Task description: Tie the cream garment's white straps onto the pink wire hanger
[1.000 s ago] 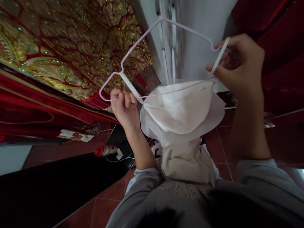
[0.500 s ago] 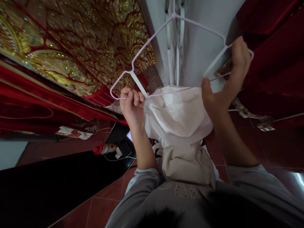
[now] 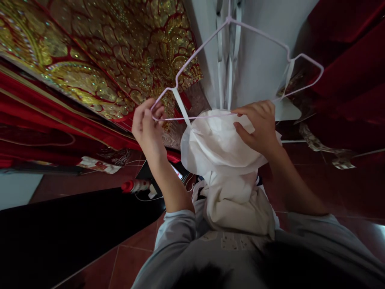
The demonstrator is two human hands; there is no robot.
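A pale pink clothes hanger (image 3: 202, 50) hangs in front of me, its hook cut off by the top of the view. White straps (image 3: 180, 105) are looped over both shoulder notches. From them a white, gathered garment (image 3: 216, 148) drapes down below the lower bar. My left hand (image 3: 148, 124) is closed around the hanger's lower left corner, outside the left strap. My right hand (image 3: 258, 126) lies over the lower bar right of the middle, fingers bent on the bar and thumb apart below, in front of the garment. The bar behind those fingers is hidden.
Gold-sequined red garments (image 3: 126, 60) hang at the left. Dark red cloth (image 3: 349, 72) hangs at the right. Slim white hangers (image 3: 230, 76) are against the pale wall. Behind my left forearm are a black tabletop (image 3: 84, 224), a red-capped bottle (image 3: 135, 186) and a lit phone (image 3: 177, 171).
My right hand has come down and left from the right strap to the lower bar. My left hand has slid outward to the hanger's left corner.
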